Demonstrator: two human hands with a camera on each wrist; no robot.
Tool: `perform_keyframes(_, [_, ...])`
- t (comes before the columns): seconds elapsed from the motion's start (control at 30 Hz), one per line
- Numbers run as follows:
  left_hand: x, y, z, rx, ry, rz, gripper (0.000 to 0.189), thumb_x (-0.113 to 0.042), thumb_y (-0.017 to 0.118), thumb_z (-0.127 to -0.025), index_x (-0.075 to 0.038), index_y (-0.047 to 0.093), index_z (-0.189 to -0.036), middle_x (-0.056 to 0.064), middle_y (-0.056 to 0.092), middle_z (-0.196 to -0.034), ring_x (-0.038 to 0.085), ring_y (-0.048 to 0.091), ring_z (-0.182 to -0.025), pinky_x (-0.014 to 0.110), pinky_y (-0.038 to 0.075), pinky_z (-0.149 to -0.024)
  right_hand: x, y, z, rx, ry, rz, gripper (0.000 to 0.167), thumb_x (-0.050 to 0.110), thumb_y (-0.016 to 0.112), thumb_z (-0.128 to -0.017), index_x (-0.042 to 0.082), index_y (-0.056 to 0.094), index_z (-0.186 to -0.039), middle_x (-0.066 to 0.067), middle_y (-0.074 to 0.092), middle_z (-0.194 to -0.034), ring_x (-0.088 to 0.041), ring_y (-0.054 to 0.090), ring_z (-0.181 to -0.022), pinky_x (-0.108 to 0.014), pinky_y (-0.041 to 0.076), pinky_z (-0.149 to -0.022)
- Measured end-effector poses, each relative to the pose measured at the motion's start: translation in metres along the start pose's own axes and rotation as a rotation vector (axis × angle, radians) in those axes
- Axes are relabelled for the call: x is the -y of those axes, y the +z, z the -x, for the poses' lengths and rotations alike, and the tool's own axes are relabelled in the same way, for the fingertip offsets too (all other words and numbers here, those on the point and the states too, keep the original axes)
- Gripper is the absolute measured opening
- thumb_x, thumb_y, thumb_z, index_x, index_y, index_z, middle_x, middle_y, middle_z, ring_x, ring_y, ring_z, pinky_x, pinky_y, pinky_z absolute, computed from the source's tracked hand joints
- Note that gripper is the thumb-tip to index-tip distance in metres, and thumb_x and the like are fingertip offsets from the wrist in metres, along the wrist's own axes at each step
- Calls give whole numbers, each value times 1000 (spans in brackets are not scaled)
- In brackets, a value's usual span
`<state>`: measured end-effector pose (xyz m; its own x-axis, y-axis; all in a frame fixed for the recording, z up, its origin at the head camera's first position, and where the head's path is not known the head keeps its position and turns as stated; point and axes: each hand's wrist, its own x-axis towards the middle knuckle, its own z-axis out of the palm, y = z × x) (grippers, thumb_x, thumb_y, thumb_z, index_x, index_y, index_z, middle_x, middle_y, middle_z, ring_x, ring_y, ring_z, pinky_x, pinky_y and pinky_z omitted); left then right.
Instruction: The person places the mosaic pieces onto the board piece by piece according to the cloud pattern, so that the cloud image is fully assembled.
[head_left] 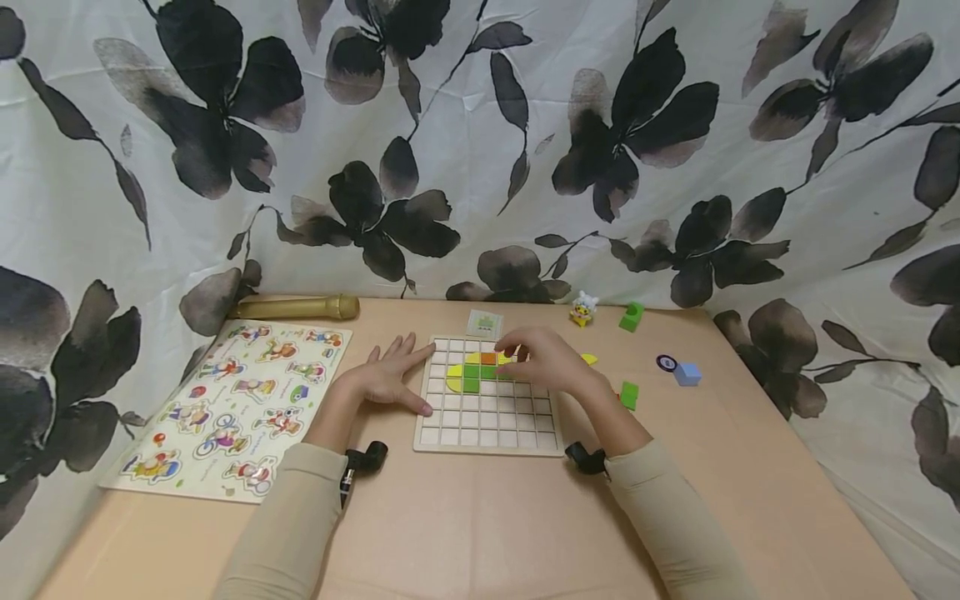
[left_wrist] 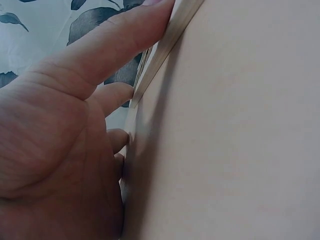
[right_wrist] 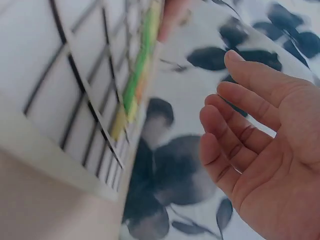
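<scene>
A white grid board [head_left: 487, 439] lies on the table, holding green tiles [head_left: 471, 380], an orange tile [head_left: 489, 359] and yellow pieces [head_left: 454, 381] in its upper part. My left hand [head_left: 384, 379] is spread at the board's left side, and its thumb [left_wrist: 125, 42] touches the board's edge in the left wrist view. Over the board's upper right hovers my right hand [head_left: 551, 360], covering some squares. Its fingers [right_wrist: 240, 100] are loosely bent in the right wrist view, with nothing between them. A small picture card [head_left: 484, 323] lies just behind the board.
At left lies a picture puzzle board [head_left: 247, 433], with a tan tube [head_left: 296, 308] behind it. To the right are green pieces [head_left: 629, 395], a yellow piece [head_left: 589, 359], a small figure [head_left: 582, 309], a dark ring [head_left: 666, 363] and a blue block [head_left: 687, 374]. A floral curtain [head_left: 480, 167] hangs behind.
</scene>
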<state>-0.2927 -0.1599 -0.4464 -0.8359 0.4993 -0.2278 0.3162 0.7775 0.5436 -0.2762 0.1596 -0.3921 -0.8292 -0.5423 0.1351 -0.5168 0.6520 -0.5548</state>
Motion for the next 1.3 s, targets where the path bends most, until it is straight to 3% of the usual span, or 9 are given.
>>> perform_keyframes(0.33, [0,-2,0,0,-6,-4,124,-60,88,-71,-22,20,-168,21,-8,-174,43,-12,-161,67,-11,-126,-34,-38,28,-156,149,-33,36,20,76,-96,9,70,-130,-11,71,-128,-26,66,-103,-37,58,-79])
perform_keyframes(0.57, [1,-1,0,-5,-3,-11,124,-61,87,-72,-20,19,-168,23,-8,-174,45,-12,-161,68,-11,-125,-70,-49,39,-172,246,-30,36,19,71,-99,7,68,-133,-16,67,-133,-30,64,-107,-36,57,-78])
perform_keyframes(0.67, [2,-2,0,-8,0,-15,124,-61,87,-72,-21,19,-168,23,-7,-174,45,-12,-161,68,-10,-125,-85,-49,42,-151,295,-22,36,16,69,-101,4,67,-134,-18,66,-135,-32,63,-110,-40,56,-84])
perform_keyframes(0.77, [2,-2,0,-9,4,-10,124,-60,87,-72,-21,20,-168,23,-8,-174,44,-12,-161,68,-11,-125,-99,-49,47,-96,356,-36,35,13,64,-102,4,65,-136,-22,66,-128,-32,65,-99,-41,59,-73])
perform_keyframes(0.9, [1,0,0,-5,5,-6,124,-60,88,-72,-20,20,-168,23,-8,-174,45,-12,-161,68,-11,-125,-116,-43,50,-24,381,-44,36,5,62,-100,2,66,-136,-23,64,-117,-28,63,-81,-34,55,-56])
perform_keyframes(1.1, [0,1,1,-2,-1,-4,124,-60,88,-72,-20,20,-168,23,-8,-174,45,-12,-161,68,-11,-125,-128,-37,51,16,399,22,30,0,63,-98,0,70,-127,-18,65,-107,-26,60,-84,-31,53,-68])
perform_keyframes(1.2, [1,1,0,-6,0,0,124,-60,88,-72,-20,20,-168,23,-7,-174,44,-12,-161,68,-11,-126,-128,-38,52,16,416,13,23,0,65,-97,2,70,-120,-15,66,-105,-25,60,-86,-31,53,-71])
perform_keyframes(1.3, [2,1,0,-7,-3,-1,125,-60,88,-71,-20,20,-168,22,-7,-174,44,-12,-161,68,-11,-126,-126,-40,53,25,436,-32,19,0,67,-96,5,68,-115,-14,65,-103,-26,60,-79,-32,55,-67])
